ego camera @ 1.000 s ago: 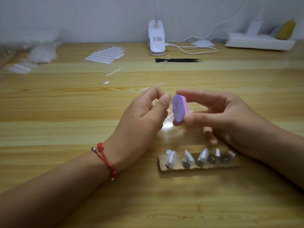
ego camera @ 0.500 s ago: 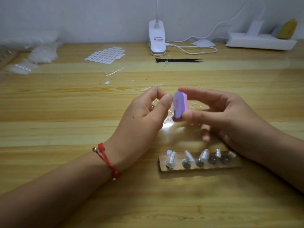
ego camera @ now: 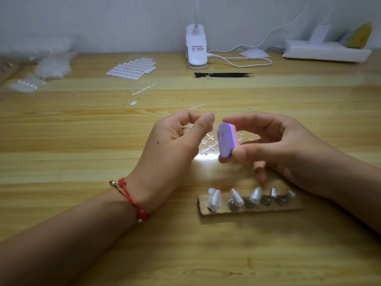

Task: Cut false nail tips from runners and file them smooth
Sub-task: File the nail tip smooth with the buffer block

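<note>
1. Nearest the camera, a cardboard strip point(ego camera: 250, 209) lies flat on the counter point(ego camera: 82, 141). It carries a row of pegs; clear mounted tips point(ego camera: 214, 200) stand on the three left pegs, and what sits on the two right pegs is too small to tell.

2. Above the strip, both hands are raised off the counter.
   - Left hand point(ego camera: 175, 145), red cord bracelet point(ego camera: 132, 201) at the wrist: thumb and forefinger are drawn together in a pinch. A faint clear blur at the thumb's end, just beside the block, is probably the nail tip point(ego camera: 215, 127) being filed; it cannot be confirmed.
   - Right hand point(ego camera: 284, 145): thumb and fingers pinch a purple-and-pink buffer block point(ego camera: 225, 141), held upright, purple face toward the left hand.

3. Beneath the hands, clear cut runners point(ego camera: 210, 146) lie scattered on the counter.

4. Farther back: a sheet of white tabs point(ego camera: 132, 69), a black tool point(ego camera: 223, 75), a white clip lamp point(ego camera: 196, 50) and a power strip point(ego camera: 325, 51).

Probable faults from this position:
- Tip ejected from the pinch. Cause: small clear part, narrow hold, sideways block pressure. A dropped tip would be hard to find among the clear runners.
- Fingertip abraded. Cause: block face close to the left thumb.
- Mounted tips knocked off the pegs. Cause: the right little finger hangs just above the strip.
</note>
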A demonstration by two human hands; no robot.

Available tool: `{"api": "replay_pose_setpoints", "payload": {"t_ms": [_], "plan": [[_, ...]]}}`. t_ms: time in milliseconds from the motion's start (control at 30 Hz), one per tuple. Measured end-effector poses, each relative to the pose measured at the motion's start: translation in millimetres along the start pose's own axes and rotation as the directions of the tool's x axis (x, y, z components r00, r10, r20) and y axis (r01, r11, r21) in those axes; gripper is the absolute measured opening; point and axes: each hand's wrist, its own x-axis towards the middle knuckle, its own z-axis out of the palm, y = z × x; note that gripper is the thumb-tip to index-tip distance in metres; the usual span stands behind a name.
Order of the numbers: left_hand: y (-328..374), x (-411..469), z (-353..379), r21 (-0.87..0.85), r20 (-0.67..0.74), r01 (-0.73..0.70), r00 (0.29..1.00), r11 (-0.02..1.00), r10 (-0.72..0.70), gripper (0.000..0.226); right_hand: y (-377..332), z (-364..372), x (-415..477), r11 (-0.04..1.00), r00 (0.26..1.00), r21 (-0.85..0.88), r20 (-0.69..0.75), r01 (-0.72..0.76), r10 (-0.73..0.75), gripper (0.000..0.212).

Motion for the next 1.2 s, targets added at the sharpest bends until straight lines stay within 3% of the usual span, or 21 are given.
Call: {"api": "replay_pose_setpoints", "payload": {"t_ms": [167,300,433,567,700,800,933,1067,1200], "plan": [[1.0,0.0,1.5,-0.047,0.002,0.01,1.0,0.999,-0.01,0.026,2.9,2.5,-0.2,0.996,0.991,0.088,-0.13,0.029,-0.018,0.045],[1.7,-0.5,0.9,-0.037,-0.003,0.026,1.0,0.999,-0.026,0.026,3.3,3.4,-0.3,0.992,0.983,0.112,-0.179,0.049,-0.028,0.044],[1.8,-0.4,0.4,-0.014,0.004,0.026,1.0,1.0,-0.026,0.024,3.1,5.0,-0.4,0.996,0.99,0.068,-0.133,0.048,-0.039,0.042],[2.2,-1.0,0.9,-0.007,0.043,0.033,0.999,0.999,-0.032,0.023,2.5,1.6,1.4,0.987,0.97,0.14,-0.239,0.073,-0.038,0.05],[1.6,-1.4,1.3,-0.011,0.024,0.024,0.999,1.0,-0.024,0.024,1.4,3.7,0.8,0.997,0.988,0.066,-0.149,0.044,-0.034,0.043],[2.1,-2.1,2.2,-0.013,0.042,0.026,0.999,1.0,-0.026,0.023,2.5,1.1,1.9,0.991,0.971,0.115,-0.235,0.062,-0.033,0.05],[0.9,-0.8,0.6,-0.014,-0.006,0.024,1.0,1.0,-0.024,0.024,2.2,4.7,1.6,0.998,0.99,0.057,-0.137,0.039,-0.031,0.043],[1.1,-2.4,2.5,-0.002,0.04,0.018,0.999,1.0,-0.018,0.023,2.5,1.5,2.3,0.988,0.972,0.133,-0.231,0.072,-0.04,0.05],[0.4,-1.4,0.4,0.009,0.008,0.006,1.0,1.0,-0.007,0.024,2.9,4.6,2.0,0.995,0.987,0.078,-0.153,0.057,-0.045,0.045]]}}
